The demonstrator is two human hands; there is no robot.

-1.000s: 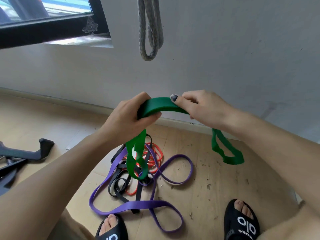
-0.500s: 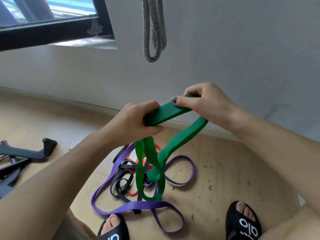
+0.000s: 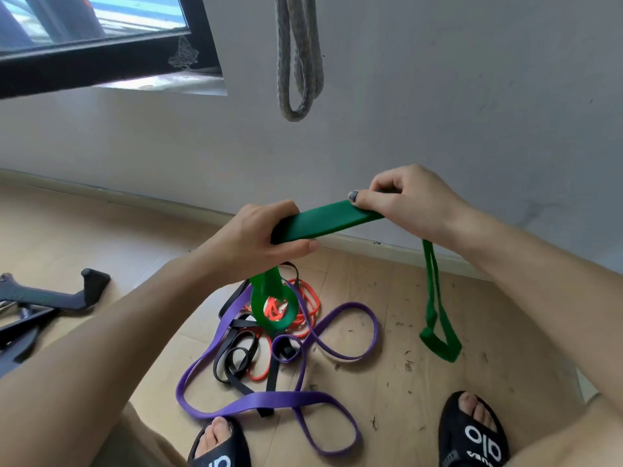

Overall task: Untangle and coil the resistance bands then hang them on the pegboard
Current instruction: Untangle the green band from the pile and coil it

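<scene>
A wide green resistance band (image 3: 325, 222) stretches flat between both hands at chest height. My left hand (image 3: 263, 241) grips its left end, and a short green loop hangs below that fist. My right hand (image 3: 409, 200) pinches the right end with thumb on top; a longer green loop dangles from it toward the floor. On the wooden floor below lies a tangle of a purple band (image 3: 269, 399), a black band (image 3: 236, 362) and an orange band (image 3: 305, 305). A grey band (image 3: 298, 62) hangs on the wall above.
A white wall (image 3: 438, 112) with a skirting board stands just ahead, a dark window frame (image 3: 101, 62) at upper left. Black equipment legs (image 3: 50, 298) lie on the floor at left. My two feet in black slides (image 3: 472, 436) stand by the tangle.
My right hand has moved right and pulled the green band taut between the hands. The long green loop now hangs from the right hand; the loop under the left hand is shorter.
</scene>
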